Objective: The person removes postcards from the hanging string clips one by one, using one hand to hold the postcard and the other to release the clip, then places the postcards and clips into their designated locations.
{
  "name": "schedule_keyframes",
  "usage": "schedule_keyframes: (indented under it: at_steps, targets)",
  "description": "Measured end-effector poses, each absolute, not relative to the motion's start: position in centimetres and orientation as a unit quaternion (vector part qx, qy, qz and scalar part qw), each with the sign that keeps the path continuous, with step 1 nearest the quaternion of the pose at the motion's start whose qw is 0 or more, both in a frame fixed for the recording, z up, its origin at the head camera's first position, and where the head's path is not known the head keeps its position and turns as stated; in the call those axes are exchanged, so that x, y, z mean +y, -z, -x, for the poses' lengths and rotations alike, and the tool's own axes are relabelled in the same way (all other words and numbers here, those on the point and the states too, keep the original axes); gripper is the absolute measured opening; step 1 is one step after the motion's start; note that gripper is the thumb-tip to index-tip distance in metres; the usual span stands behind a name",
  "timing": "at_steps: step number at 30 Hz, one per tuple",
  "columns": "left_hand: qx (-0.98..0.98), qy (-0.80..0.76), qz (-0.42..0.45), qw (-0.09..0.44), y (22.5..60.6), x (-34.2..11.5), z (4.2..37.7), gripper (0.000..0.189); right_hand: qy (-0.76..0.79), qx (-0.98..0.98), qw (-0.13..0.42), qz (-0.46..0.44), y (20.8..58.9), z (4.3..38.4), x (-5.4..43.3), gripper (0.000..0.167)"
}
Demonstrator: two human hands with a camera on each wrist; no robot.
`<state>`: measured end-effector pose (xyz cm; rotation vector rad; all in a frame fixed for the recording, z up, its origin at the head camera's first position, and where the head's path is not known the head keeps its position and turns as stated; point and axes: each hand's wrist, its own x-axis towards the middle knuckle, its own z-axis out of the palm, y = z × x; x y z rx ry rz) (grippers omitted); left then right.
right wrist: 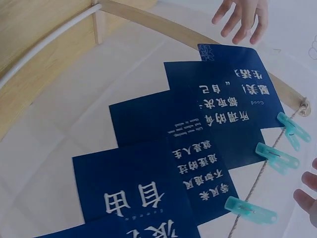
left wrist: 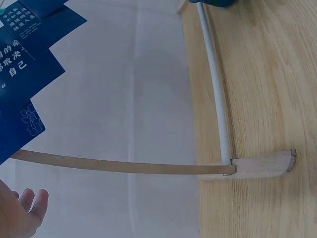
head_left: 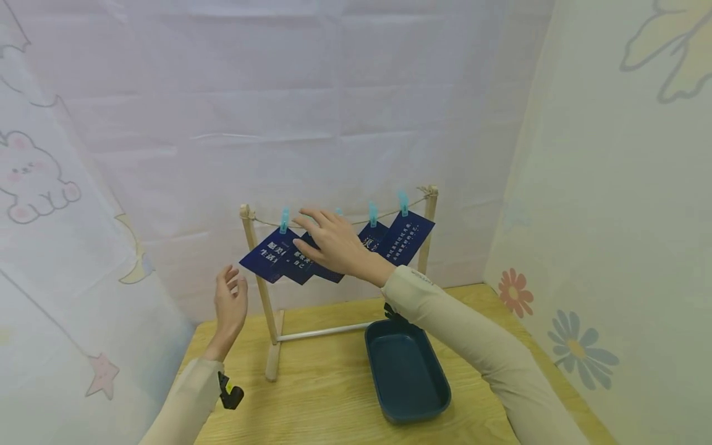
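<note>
Several dark blue cards with white writing hang overlapping from a twine line, each tilted. Teal clothespins clip them to the twine. My right hand hovers before the middle cards in the head view, hiding parts of them. Its fingers are spread and loosely bent, and I see nothing held between them; the right wrist view shows fingertips beside the pins, apart from them. Left of the stand's left post, my left hand is raised with relaxed fingers, close to the leftmost card and holding nothing.
The wooden stand has a white lower bar and a foot on the wood-grain table. A dark blue tray sits under my right forearm. Printed sheets wall in the sides and back.
</note>
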<state>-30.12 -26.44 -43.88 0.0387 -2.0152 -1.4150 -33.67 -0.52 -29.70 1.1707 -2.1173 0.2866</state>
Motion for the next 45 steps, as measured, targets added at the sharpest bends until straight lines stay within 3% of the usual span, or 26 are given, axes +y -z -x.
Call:
schedule_keyframes:
  at_steps: [24,38,45]
  targets:
    - [-0.773,0.534,0.003,0.342,42.8,-25.7,30.4,0.046,-0.091,-0.902,0.206,-0.368,28.0,35.6,-4.8,0.062]
    - [-0.778,0.501,0.001,0.38,42.6,-25.1,30.6,0.042,-0.167,-0.914,0.156,-0.336,27.7,35.5,-5.4,0.053]
    - [-0.773,0.503,0.001,0.386,42.7,-25.2,30.6,0.033,-0.205,-0.907,0.164,-0.33,27.8,35.5,-5.7,0.052]
